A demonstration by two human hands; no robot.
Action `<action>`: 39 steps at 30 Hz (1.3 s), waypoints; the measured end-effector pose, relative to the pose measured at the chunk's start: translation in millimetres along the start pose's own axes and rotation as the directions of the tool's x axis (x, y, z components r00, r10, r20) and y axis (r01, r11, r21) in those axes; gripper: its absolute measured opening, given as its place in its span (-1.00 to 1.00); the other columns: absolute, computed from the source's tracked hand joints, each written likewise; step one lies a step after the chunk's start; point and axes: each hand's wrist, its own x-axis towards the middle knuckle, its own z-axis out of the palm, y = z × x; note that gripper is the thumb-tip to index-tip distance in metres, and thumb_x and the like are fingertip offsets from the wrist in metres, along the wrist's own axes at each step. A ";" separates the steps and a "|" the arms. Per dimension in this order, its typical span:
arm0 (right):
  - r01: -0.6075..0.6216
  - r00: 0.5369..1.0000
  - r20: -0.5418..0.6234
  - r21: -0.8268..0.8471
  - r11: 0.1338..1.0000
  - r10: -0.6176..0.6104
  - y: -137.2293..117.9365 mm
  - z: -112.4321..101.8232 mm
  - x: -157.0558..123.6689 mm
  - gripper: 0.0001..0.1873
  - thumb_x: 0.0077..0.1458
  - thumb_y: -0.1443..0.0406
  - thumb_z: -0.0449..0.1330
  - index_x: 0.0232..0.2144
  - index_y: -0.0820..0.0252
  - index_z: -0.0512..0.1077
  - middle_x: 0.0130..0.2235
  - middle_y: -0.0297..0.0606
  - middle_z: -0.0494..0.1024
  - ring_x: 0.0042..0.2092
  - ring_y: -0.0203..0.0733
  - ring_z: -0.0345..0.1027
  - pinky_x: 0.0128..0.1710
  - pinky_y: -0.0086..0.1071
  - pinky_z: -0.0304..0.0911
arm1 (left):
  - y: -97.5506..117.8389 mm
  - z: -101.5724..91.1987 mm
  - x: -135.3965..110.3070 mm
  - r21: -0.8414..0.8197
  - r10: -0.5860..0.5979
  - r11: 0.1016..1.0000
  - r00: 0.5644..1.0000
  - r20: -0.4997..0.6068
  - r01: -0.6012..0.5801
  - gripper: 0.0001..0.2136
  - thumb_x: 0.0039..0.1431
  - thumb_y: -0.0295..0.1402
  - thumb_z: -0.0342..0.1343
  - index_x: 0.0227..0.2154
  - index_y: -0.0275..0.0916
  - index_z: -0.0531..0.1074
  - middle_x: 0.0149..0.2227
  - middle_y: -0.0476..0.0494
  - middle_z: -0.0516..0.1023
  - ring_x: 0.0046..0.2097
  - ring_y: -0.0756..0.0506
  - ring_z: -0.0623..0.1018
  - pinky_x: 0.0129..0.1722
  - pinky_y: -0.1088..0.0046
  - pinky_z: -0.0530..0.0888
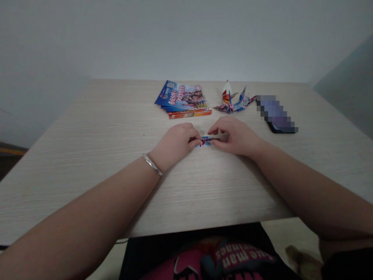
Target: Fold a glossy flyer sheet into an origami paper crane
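A small piece of folded printed paper (206, 140), blue with red and white, lies low over the table between my hands. Its left end is pinched between the thumb and fingers of my left hand (177, 144), which has a silver bangle at the wrist. My right hand (237, 136) has its thumb against the right end, with the fingers curled around that side. Part of the paper is hidden by the fingers. Just beyond my right hand stand folded paper cranes (231, 103) in similar print, touching or overlapping one another.
Behind my left hand a stack of printed leaflets (183, 97) lies fanned, with an orange edge at the front. A dark phone (276, 114), its screen blurred, lies at the right. The pale wooden table (96, 116) meets a white wall (186, 39) at the back.
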 end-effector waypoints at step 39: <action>-0.044 0.999 0.021 -0.168 0.985 0.048 -8.6 3.6 -0.8 -0.84 0.21 0.36 0.15 -0.26 0.26 0.54 -0.22 -0.08 0.60 -0.13 -0.04 0.43 -0.11 -0.24 0.26 | 1.5 -6.6 -2.8 0.005 0.097 0.995 0.995 -0.028 -0.097 -0.75 0.31 -0.25 0.05 -0.25 -0.31 0.54 -0.20 -0.24 0.59 -0.10 -0.19 0.53 -0.02 0.23 0.44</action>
